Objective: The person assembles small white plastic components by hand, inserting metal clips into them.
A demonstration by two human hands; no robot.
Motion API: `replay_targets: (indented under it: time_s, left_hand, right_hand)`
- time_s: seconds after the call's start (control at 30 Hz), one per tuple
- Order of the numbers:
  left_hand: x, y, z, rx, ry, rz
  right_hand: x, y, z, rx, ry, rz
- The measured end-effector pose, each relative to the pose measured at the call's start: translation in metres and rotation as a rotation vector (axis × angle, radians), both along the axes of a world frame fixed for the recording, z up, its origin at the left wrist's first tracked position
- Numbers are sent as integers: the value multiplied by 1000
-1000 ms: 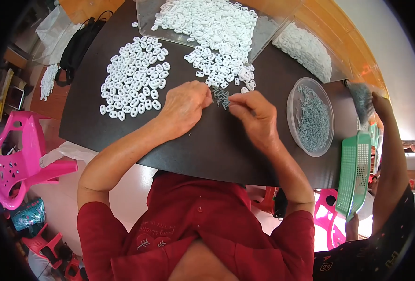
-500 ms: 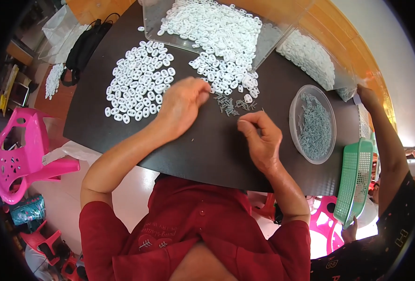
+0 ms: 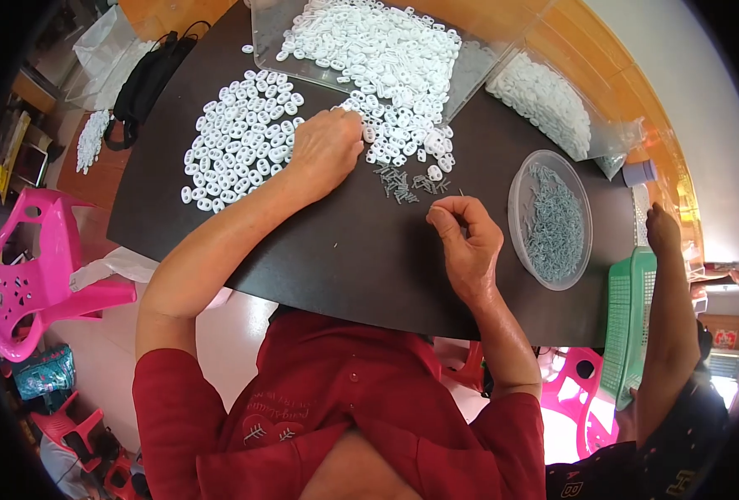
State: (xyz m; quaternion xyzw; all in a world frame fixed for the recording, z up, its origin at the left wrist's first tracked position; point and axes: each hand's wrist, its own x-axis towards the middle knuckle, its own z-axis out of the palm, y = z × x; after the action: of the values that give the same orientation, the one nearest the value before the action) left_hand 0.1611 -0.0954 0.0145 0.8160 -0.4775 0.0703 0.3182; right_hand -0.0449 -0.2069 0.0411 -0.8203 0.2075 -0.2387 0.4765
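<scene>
My left hand (image 3: pixel 326 156) rests at the left edge of a loose heap of white oval two-holed plastic pieces (image 3: pixel 403 137), its fingers curled down among them; whatever they grip is hidden. Nearer to me, my right hand (image 3: pixel 472 247) is raised over the dark table with thumb and forefinger pinched together. Anything between those fingertips is too small to make out. Small grey screws (image 3: pixel 397 183) lie in a little pile between my hands. Left of my left hand, many more white pieces (image 3: pixel 240 137) are spread in a single layer.
A clear bin (image 3: pixel 303 68) of white pieces lies tipped at the back. On the right stand a round tub (image 3: pixel 515 229) of screws, a clear bag (image 3: pixel 544 100) of white pieces and a green basket (image 3: pixel 628 333). Another person's arm (image 3: pixel 668 292) reaches in there. A pink chair (image 3: pixel 32 275) stands left.
My left hand has moved up and slightly left, onto the heap's edge. My right hand stays nearly still in its pinch. The other person's hand has drawn back from the bag.
</scene>
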Motion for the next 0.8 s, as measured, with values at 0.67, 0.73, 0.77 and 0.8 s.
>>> replay_targets:
  time_s: [0.67,0.73,0.77,0.8]
  left_hand:
    - [-80,56,24,-492,1194,-221]
    - [-82,56,26,-513,1321,-254]
    - [-83,57,26,-514,1322,-255]
    - [-84,57,26,-515,1307,-247]
  right_hand:
    - [15,32,17,236,-136,204]
    - [16,32,14,236,-148,212]
    - [16,32,13,237,-160,220]
    - [16,33,13,237,-159,222]
